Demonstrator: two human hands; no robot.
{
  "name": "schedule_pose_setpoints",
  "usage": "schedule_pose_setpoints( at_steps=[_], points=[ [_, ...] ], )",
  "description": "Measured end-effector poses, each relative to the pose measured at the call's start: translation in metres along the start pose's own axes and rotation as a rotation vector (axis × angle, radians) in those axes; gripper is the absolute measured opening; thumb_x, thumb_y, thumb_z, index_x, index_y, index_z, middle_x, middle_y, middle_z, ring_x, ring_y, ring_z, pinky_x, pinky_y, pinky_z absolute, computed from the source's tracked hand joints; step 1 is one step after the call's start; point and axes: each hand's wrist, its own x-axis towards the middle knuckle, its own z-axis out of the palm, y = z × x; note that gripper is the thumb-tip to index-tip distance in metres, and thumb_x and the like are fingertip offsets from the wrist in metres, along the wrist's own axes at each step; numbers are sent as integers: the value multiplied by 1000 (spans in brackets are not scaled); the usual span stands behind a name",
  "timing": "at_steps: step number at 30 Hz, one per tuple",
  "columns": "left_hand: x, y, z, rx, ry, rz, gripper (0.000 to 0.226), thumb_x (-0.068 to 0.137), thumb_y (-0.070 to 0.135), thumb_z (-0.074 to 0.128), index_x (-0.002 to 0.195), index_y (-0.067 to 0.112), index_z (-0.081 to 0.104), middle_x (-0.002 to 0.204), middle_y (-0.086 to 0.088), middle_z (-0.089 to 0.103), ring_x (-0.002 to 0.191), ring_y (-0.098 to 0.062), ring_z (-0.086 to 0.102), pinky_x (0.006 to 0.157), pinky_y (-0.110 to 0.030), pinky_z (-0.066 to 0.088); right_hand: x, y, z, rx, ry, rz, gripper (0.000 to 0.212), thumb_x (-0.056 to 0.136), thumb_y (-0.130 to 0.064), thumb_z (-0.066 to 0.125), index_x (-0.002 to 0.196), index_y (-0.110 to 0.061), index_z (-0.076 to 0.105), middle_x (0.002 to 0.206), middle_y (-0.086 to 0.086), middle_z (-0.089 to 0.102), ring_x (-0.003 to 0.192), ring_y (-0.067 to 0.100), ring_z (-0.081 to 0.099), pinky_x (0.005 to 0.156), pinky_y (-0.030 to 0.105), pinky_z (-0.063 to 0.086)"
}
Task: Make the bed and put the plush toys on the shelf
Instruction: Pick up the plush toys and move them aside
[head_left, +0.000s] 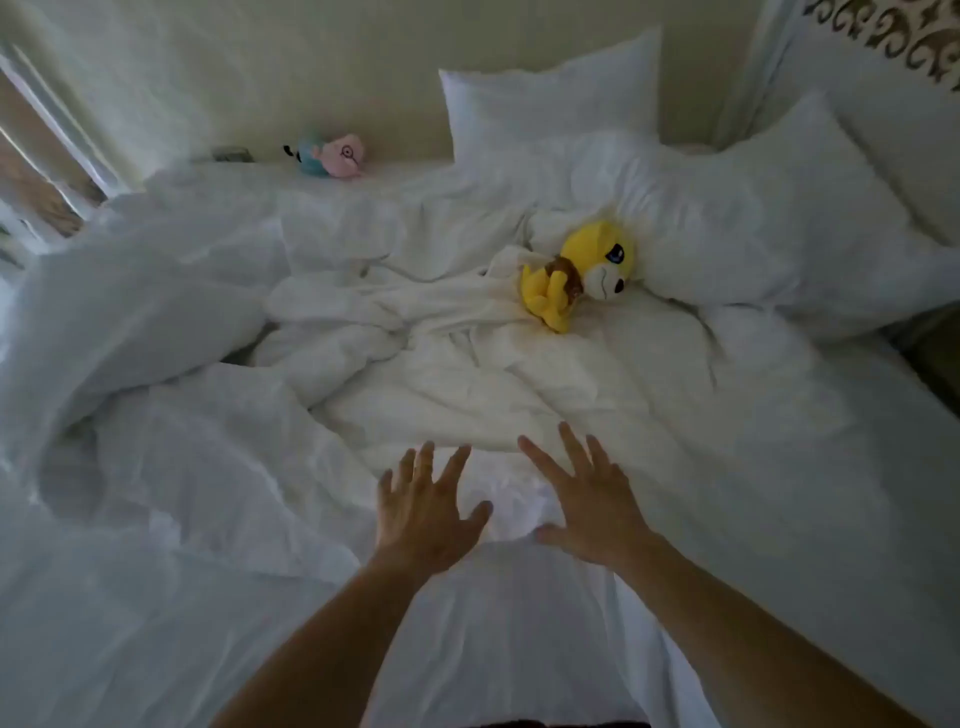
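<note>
The bed (779, 467) is unmade, its white duvet (182, 415) heaped and rumpled on the left; two pillows (753, 218) lie at the head, a third (550, 109) stands against the wall; both bare forearms reach forward over the sheets, left hand (423, 512) and right hand (592, 501) palm-down, fingers spread wide, holding nothing; a yellow plush (576, 273) lies beside the pillows; a pink-and-blue plush (332, 155) sits at the far edge by the wall.

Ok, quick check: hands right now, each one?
Left hand: open, fingers spread, holding nothing.
Right hand: open, fingers spread, holding nothing.
</note>
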Motion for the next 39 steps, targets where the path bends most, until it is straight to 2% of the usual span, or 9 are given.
schedule_pose_setpoints(
  at_steps=[5, 9, 12, 18, 22, 25, 28, 31, 39],
  points=[
    [75, -21, 17, 15, 113, -31, 73, 92, 75, 5, 159, 47, 6, 172, -3, 12, 158, -28, 13, 126, -51, 18, 52, 20, 63, -65, -192, -15, 86, 80, -41, 74, 152, -43, 27, 164, 8, -9, 137, 45, 39, 102, 59, 45],
    [146, -38, 42, -28, -58, -54, 73, 83, 89, 13, 146, 67, -18, 173, 5, -7, 158, -36, 2, 121, -56, 27, 109, 25, 31, 151, -559, 33, 115, 53, -88, 66, 150, -47, 22, 166, 7, 13, 146, 35, 32, 116, 49, 31],
    [165, -35, 64, -3, -307, -72, 80, 61, 103, 2, 129, 77, -31, 172, 7, -5, 155, -46, 6, 120, -57, 32, 164, 36, -26, 350, -318, 99, 112, 52, -100, 47, 149, -51, 23, 159, -6, 34, 144, 24, 34, 116, 43, 31],
    [224, -41, 23, -11, -574, -12, 93, 78, 83, 55, 154, 59, 8, 168, -5, 25, 151, -33, 33, 118, -47, 34, 329, 28, -35, 160, 42, -51, 102, 74, -85, 52, 150, -57, -11, 167, -2, -16, 153, 30, -15, 120, 62, 9],
    [279, -67, -34, 136, 43, 77, 55, 95, 60, 44, 144, 34, 46, 131, -3, 64, 117, -27, 61, 102, -42, 43, 380, 30, 24, 84, 77, -41, 115, 56, -95, 51, 155, -44, 24, 165, 13, 21, 149, 44, 20, 116, 68, 10],
    [346, -115, -59, 194, 515, 193, 61, 89, 57, 57, 141, 24, 61, 140, -16, 61, 127, -40, 57, 112, -60, 35, 395, 42, 63, 156, 193, -41, 106, 61, -94, 53, 150, -40, 38, 164, 6, 26, 150, 37, 24, 118, 62, 18],
    [418, -163, -70, 252, 320, 127, 90, 77, 85, 50, 156, 47, 30, 169, -10, 25, 152, -46, 26, 117, -72, 15, 416, 56, 90, 144, 326, -51, 93, 67, -82, 61, 147, -37, 46, 163, 7, 27, 145, 42, 31, 116, 63, 20],
    [464, -197, -34, 219, 1, 60, 108, 61, 101, 40, 152, 63, -5, 173, 4, -2, 155, -46, 11, 115, -72, 22, 433, 65, 110, 128, 277, -36, 91, 69, -78, 61, 147, -36, 44, 164, 8, 26, 145, 42, 27, 116, 62, 18],
    [492, -212, -17, 161, -79, 95, 115, 56, 105, 38, 157, 56, 12, 173, 0, 11, 148, -52, 26, 103, -74, 35, 442, 69, 108, 97, 161, 16, 89, 74, -84, 45, 151, -43, 35, 164, 9, 26, 146, 45, 25, 113, 63, 25]
  ],
)
